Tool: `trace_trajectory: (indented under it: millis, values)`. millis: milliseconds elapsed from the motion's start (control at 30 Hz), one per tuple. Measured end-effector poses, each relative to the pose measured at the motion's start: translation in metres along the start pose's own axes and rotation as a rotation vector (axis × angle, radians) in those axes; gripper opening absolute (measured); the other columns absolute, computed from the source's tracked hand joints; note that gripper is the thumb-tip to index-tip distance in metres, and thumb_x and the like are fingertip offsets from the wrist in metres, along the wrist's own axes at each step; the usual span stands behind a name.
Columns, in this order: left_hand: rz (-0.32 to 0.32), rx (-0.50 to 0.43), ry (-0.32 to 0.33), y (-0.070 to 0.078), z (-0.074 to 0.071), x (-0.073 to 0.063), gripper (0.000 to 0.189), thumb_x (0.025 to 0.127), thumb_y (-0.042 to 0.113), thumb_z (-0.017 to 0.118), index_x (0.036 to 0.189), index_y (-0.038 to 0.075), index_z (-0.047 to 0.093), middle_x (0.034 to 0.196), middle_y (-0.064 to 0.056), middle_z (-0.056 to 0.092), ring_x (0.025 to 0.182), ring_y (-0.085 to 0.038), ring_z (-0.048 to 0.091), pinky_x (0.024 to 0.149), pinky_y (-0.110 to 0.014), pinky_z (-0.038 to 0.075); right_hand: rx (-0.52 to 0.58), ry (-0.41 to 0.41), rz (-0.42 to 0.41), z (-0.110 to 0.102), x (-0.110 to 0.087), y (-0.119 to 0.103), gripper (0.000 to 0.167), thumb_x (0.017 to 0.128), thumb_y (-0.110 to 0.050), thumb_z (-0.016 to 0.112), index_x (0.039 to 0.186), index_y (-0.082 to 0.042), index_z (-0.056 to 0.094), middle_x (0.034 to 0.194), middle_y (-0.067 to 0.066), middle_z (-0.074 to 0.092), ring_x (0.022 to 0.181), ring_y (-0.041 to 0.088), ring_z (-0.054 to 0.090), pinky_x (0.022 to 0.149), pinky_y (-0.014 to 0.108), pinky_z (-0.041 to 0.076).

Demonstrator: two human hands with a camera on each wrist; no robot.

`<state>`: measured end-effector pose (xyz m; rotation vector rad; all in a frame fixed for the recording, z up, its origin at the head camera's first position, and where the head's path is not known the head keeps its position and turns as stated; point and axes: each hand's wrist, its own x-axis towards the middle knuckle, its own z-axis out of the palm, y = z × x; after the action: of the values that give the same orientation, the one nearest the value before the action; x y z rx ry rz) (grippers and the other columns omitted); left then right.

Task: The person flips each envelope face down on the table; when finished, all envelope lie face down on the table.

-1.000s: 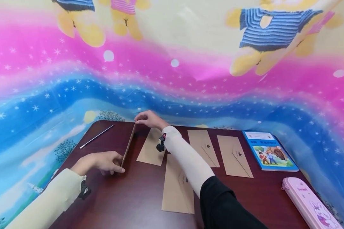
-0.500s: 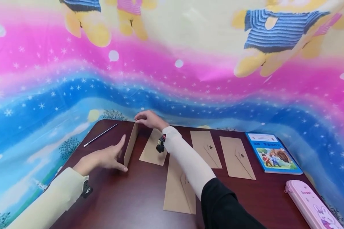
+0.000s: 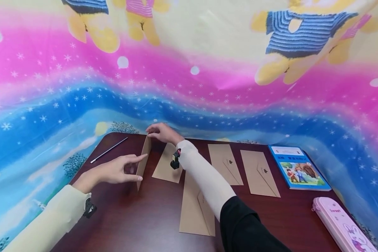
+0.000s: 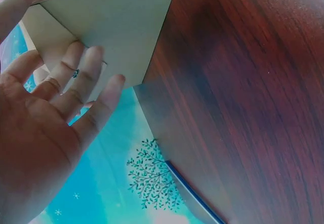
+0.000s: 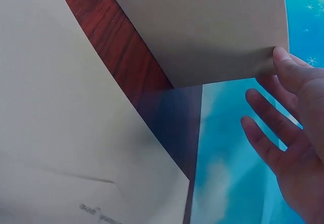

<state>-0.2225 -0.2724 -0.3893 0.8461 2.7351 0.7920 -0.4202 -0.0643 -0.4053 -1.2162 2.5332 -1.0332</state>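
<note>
A brown paper envelope (image 3: 143, 166) stands on its long edge toward the table's left side. My right hand (image 3: 165, 133) pinches its far upper corner between thumb and forefinger, as the right wrist view confirms; the other fingers (image 5: 273, 117) spread free below. At the near end, my left hand (image 3: 113, 169) has thumb and forefinger apart against the envelope. The left wrist view shows its fingers (image 4: 83, 82) nearly straight beside the flap side of the envelope (image 4: 121, 26). Whether every fingertip touches the paper I cannot tell.
Several more brown envelopes lie flat, one (image 3: 162, 166) under my right wrist and one (image 3: 192, 206) nearer me. A blue book (image 3: 300, 168) and a pink pencil case (image 3: 343, 224) are at the right. A thin pen-like stick (image 3: 108, 150) lies at the far left.
The left hand first lay at the near end of the envelope, then spread its thumb and forefinger wide, and now has them closer together against it. The right hand keeps its pinch.
</note>
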Motion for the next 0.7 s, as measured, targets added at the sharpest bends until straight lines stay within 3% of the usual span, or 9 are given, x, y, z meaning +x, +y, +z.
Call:
trace_trajectory:
  millis: [167,300,500,700]
  values:
    - [-0.011,-0.002,-0.001,0.000,-0.001,-0.001,0.086,0.091,0.051,0.075,0.159,0.014,0.039,0.101,-0.004,0.059,0.085,-0.011,0.058,0.077,-0.031,0.052,0.007,0.013,0.027,0.007,-0.001,0.001,0.038,0.103,-0.022,0.063,0.141,-0.019,0.061,0.131,0.003,0.071,0.124,0.015,0.066,0.104,0.029,0.053]
    - [-0.017,0.008,-0.007,0.000,-0.001,0.001,0.087,0.090,0.052,0.074,0.159,0.014,0.039,0.102,-0.004,0.059,0.087,-0.015,0.058,0.078,-0.031,0.051,0.020,0.028,0.058,0.013,-0.003,0.006,0.045,0.101,-0.020,0.065,0.146,-0.017,0.057,0.133,0.007,0.070,0.126,0.019,0.066,0.105,0.032,0.052]
    - [-0.046,0.003,-0.018,0.003,-0.001,-0.002,0.088,0.090,0.053,0.074,0.161,0.017,0.036,0.115,-0.006,0.059,0.090,-0.017,0.059,0.082,-0.037,0.052,0.013,0.017,0.096,0.028,-0.002,0.016,0.042,0.102,-0.022,0.066,0.139,-0.006,0.062,0.135,0.011,0.069,0.127,0.022,0.065,0.107,0.031,0.051]
    - [-0.033,0.014,-0.031,0.004,-0.001,-0.003,0.091,0.089,0.052,0.076,0.162,0.019,0.034,0.113,-0.006,0.058,0.089,-0.016,0.055,0.077,-0.030,0.047,-0.041,-0.025,0.170,0.038,-0.006,0.025,0.039,0.101,-0.028,0.067,0.137,-0.011,0.065,0.133,0.004,0.071,0.125,0.017,0.066,0.106,0.030,0.051]
